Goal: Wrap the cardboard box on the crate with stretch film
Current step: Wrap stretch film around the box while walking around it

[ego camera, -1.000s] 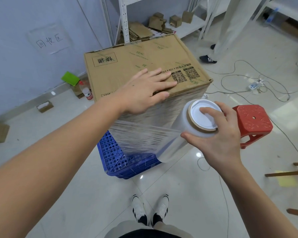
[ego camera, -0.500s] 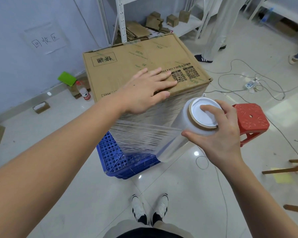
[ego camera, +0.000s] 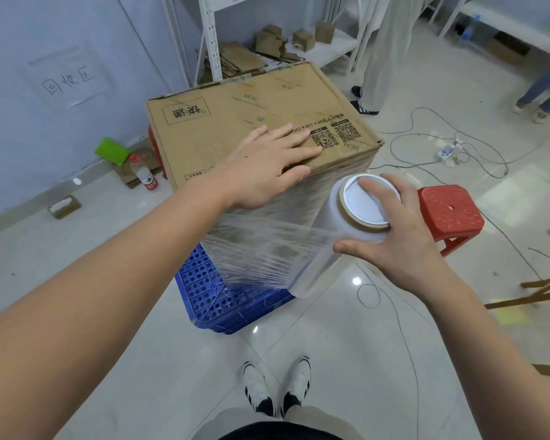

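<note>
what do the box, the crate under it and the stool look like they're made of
The box: brown corrugated cardboard, matte, with printed labels and glossy clear tape strips. The crate: blue plastic by the look, slightly shiny, moulded with a grid of holes. The stool: red plastic, probably, one moulded piece with a scuffed top.

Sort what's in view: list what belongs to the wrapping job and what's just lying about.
Job: cardboard box, blue crate, stretch film roll, left hand pressing the box, right hand gripping the roll.

Lying about: red stool, bottle, power strip, cardboard scraps.
</note>
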`<state>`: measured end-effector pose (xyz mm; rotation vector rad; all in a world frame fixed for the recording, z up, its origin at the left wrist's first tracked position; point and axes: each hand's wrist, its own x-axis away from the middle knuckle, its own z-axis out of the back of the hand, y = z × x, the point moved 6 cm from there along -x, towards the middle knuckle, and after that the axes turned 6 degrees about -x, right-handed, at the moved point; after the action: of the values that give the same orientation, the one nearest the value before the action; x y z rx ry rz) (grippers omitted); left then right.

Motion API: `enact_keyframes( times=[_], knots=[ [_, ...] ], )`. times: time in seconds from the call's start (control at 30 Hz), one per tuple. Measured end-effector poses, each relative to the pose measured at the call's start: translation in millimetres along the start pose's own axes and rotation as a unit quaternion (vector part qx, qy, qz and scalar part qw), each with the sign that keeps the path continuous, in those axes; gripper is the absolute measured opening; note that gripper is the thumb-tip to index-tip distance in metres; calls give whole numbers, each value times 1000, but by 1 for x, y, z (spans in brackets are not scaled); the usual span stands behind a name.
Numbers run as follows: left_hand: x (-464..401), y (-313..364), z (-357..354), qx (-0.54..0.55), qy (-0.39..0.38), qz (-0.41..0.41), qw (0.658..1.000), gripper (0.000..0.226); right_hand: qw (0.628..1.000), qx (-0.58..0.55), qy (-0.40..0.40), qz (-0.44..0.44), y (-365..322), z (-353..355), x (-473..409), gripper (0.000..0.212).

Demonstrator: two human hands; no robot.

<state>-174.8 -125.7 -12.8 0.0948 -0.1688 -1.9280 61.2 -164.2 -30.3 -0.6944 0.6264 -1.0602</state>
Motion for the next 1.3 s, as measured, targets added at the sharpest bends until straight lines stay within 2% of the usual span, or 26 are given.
enact_keyframes(
  times=[0.17, 0.4, 0.53, 0.6, 0.67, 0.73, 0.83, 0.97, 1.07, 1.13, 1.3],
  knots=[
    [0, -1, -3, -7, 2, -1, 1000, 52, 998, 10, -55, 3, -4, -3, -1, 100],
    [-2, -2, -4, -6, 4, 2, 1000, 52, 997, 36, -75, 2, -2, 7, -4, 104],
    [-4, -2, -3, -5, 4, 8, 1000, 51, 981, 146, -129, 5, -6, 14, -11, 111],
    [-4, -1, -1, -3, 6, 9, 1000, 51, 965, 213, -144, 48, -11, 14, -16, 112],
    [-4, 0, 1, 0, 9, 10, 1000, 50, 950, 232, -163, 130, -16, 11, -20, 109],
    [-4, 3, 4, 4, 8, 18, 1000, 49, 936, 225, -201, 180, -13, 10, -25, 105],
    [-6, 10, 10, 11, 7, 42, 999, 47, 917, 215, -271, 198, -6, 14, -35, 105],
    [-20, 26, 20, -9, 56, 111, 992, 43, 898, 170, -330, 236, -6, 18, -46, 108],
    [-32, 37, 18, -41, 90, 170, 980, 44, 887, 149, -345, 270, -7, 12, -49, 110],
    [-37, 39, 12, -60, 99, 175, 978, 46, 884, 128, -344, 290, -6, 7, -49, 108],
    [-41, 28, -2, -42, 44, 170, 984, 53, 896, 101, -312, 300, 4, 10, -53, 104]
  ],
)
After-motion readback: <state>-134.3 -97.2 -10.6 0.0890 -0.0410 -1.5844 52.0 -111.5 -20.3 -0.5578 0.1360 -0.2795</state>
